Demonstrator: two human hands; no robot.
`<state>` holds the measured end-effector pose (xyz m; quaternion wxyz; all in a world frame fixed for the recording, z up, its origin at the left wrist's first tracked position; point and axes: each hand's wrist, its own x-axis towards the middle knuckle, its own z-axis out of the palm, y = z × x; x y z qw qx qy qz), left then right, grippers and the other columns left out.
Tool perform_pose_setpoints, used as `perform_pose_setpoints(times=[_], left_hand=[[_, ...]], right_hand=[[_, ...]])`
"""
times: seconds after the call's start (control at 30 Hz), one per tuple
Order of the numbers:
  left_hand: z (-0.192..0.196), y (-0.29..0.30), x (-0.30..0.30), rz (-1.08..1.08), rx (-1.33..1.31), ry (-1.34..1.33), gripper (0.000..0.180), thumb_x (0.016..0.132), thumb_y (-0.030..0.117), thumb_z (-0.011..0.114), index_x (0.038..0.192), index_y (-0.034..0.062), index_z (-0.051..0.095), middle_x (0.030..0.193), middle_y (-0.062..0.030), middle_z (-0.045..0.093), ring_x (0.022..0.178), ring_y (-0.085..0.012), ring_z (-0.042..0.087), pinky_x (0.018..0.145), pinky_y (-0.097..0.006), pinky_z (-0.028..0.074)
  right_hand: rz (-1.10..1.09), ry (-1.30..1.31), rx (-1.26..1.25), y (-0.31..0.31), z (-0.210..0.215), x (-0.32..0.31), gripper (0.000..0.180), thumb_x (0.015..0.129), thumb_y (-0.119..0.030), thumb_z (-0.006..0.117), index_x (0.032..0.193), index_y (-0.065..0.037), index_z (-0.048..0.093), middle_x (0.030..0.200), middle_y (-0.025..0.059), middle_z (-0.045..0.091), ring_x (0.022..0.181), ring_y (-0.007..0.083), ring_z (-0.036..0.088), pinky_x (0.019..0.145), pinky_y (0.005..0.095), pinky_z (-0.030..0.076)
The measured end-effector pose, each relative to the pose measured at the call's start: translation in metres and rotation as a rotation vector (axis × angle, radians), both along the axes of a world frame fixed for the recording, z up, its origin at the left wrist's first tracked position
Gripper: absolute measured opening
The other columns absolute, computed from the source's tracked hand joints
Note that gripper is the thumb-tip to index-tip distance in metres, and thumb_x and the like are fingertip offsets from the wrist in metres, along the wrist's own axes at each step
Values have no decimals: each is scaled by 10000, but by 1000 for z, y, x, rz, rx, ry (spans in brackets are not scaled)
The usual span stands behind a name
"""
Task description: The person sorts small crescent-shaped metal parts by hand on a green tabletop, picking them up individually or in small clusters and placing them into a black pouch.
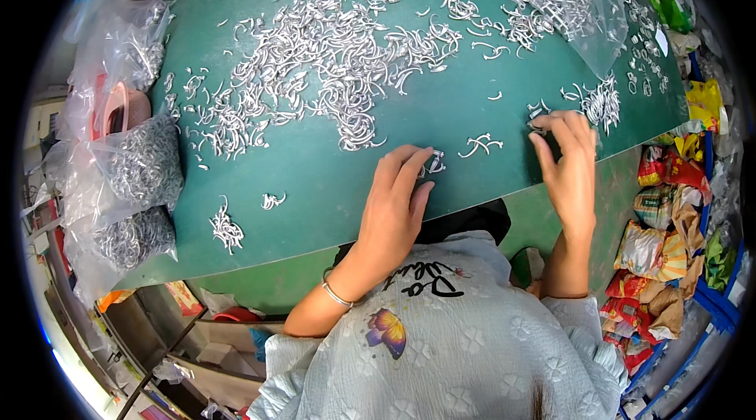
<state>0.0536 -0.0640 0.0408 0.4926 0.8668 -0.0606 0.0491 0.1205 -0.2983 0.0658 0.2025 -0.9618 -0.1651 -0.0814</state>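
My left hand is at the table's near edge, its fingers curled and its thumb bent round a few small silver metal pieces. Further right, my right hand hovers low with thumb and fingers apart. Just beyond its fingertips is another small silver piece. A few thin curved silver pieces lie between my two hands. Past my right hand is a small heap of slim curved pieces. A large spread pile of similar curved silver pieces covers the far middle of the table.
The green table holds clear bags of silver parts along its left edge and another clear bag at the far right. Small clusters lie near the front left. Colourful packets are stacked beyond the right edge.
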Motion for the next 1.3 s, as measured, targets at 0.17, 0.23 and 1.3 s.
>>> perform_pose_setpoints(times=[0.17,0.23,1.3], left_hand=[[-5,7,-2,46,-121,28,475,771,-85,695,1219,28,582,1192,-149,588,1033,-326,600,881,-370,497],[-4,9,-3,53,-72,1,480,768,-77,701,1221,29,582,1201,-148,585,1048,-328,592,897,-371,492],[-11,6,2,112,-99,-84,247,854,-102,608,1087,-21,628,980,-154,645,831,-294,642,713,-350,521]], right_hand=[[69,150,193,34,-14,-9,194,804,10,660,995,-19,631,987,128,571,891,336,568,774,400,458],[111,206,278,42,-19,-14,180,813,34,643,987,-8,623,973,139,560,864,348,570,748,409,469],[217,34,239,76,-23,-3,128,779,-5,680,878,-32,604,775,82,558,773,284,525,732,383,400]])
